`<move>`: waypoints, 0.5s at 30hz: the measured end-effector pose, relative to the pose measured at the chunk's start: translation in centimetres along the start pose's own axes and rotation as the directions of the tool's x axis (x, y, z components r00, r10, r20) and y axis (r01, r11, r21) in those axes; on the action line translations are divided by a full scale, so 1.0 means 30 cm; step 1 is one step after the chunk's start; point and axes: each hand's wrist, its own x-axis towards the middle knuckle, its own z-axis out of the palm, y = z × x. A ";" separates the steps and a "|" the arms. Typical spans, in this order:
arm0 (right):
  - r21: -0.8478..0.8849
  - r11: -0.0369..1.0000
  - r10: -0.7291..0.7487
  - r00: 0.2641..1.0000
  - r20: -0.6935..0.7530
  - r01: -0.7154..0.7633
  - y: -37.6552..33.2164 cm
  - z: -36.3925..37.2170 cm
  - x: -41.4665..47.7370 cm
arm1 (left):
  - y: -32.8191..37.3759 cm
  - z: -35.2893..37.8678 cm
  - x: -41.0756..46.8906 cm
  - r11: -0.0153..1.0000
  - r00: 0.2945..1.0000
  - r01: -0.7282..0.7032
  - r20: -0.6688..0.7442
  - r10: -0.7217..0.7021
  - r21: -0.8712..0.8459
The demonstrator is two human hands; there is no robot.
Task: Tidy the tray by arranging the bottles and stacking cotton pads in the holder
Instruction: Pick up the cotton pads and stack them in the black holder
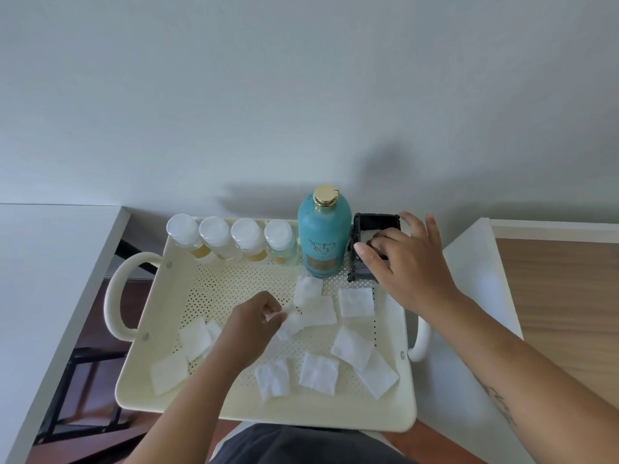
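Here, a cream perforated tray [335, 418] with looped handles holds everything. Along its far edge stand four small clear bottles [231, 241] with white caps in a row, and just right of them a tall teal bottle [323, 236] with a gold cap, all upright. In the far right corner sits a black holder [365, 226], with something white visible inside it. The right hand [407, 259] rests over the holder, its fingers spread and reaching down into it, thumb at the near left side; whether it grips anything inside I cannot tell. The left hand [249, 324] is in the middle of the tray with its fingertips pinched on a white cotton pad [289, 324], whose edge is lifted off the tray floor. Other square cotton pads [318, 373] lie scattered flat across the tray: some near the left side partly under the left forearm, several along the near edge, a few overlapping at the right, and more just near the teal bottle and the holder.
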 end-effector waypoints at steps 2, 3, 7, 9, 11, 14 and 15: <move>0.059 0.998 -0.016 0.986 -0.168 0.026 -0.011 -0.021 -0.019 | 0.036 -0.026 -0.006 0.995 1.000 0.004 0.003 -0.004 -0.102; 0.100 0.994 -0.018 0.961 -0.276 0.048 -0.023 -0.031 -0.033 | 0.059 -0.038 -0.007 0.989 1.000 -0.004 0.007 0.005 -0.147; 0.406 0.904 0.011 0.941 -0.337 0.135 -0.091 -0.058 -0.100 | 0.176 -0.075 -0.009 0.899 0.998 -0.020 0.049 0.046 -0.438; 0.656 0.755 0.064 0.992 -0.110 0.024 -0.123 -0.064 -0.131 | 0.231 -0.090 -0.006 0.834 0.994 -0.035 0.065 0.085 -0.551; 0.798 0.579 0.088 0.986 0.143 -0.168 -0.142 -0.068 -0.146 | 0.275 -0.101 0.001 0.809 0.989 -0.068 0.067 0.132 -0.584; 0.868 0.375 0.068 0.943 0.326 -0.327 -0.142 -0.068 -0.146 | 0.316 -0.101 0.014 0.797 0.981 -0.093 0.084 0.177 -0.597; 0.875 0.339 0.065 0.937 0.344 -0.345 -0.141 -0.072 -0.145 | 0.323 -0.099 0.017 0.794 0.979 -0.092 0.091 0.182 -0.601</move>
